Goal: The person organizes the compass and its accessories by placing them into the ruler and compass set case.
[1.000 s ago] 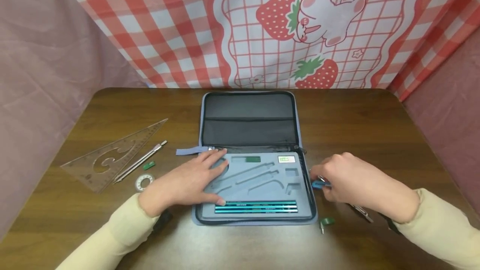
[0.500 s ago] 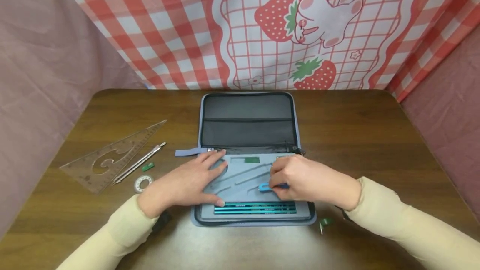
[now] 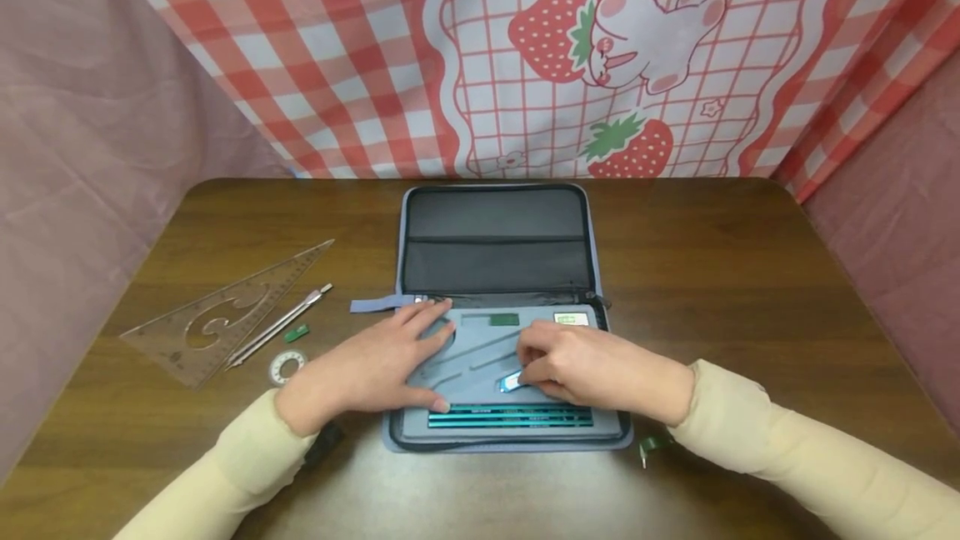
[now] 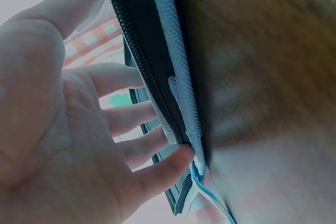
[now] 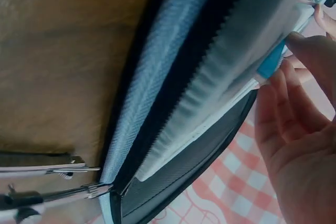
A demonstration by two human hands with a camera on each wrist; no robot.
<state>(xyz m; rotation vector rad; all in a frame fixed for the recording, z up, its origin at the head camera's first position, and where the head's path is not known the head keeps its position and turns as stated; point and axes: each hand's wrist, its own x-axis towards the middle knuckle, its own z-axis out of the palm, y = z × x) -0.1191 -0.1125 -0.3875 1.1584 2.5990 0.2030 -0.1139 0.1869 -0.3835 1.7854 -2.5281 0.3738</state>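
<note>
An open zip case holds a light-blue foam insert with cut-out slots. My right hand pinches a small flat blue piece with a pale middle just over the slots; its kind is unclear. In the right wrist view its blue edge shows between thumb and fingers. With fingers spread, my left hand rests on the insert's left side, its thumb by the green pencils. The left wrist view shows that palm beside the zip. An eraser and a green block sit in slots.
Left of the case lie a clear set square, a silver compass, a small green piece and a white ring. To the right are a green piece with a metal pin and metal drawing tools.
My right hand has moved left from the table beside the case to above the insert, carrying the blue piece, which has turned slightly. My left hand has stayed in place.
</note>
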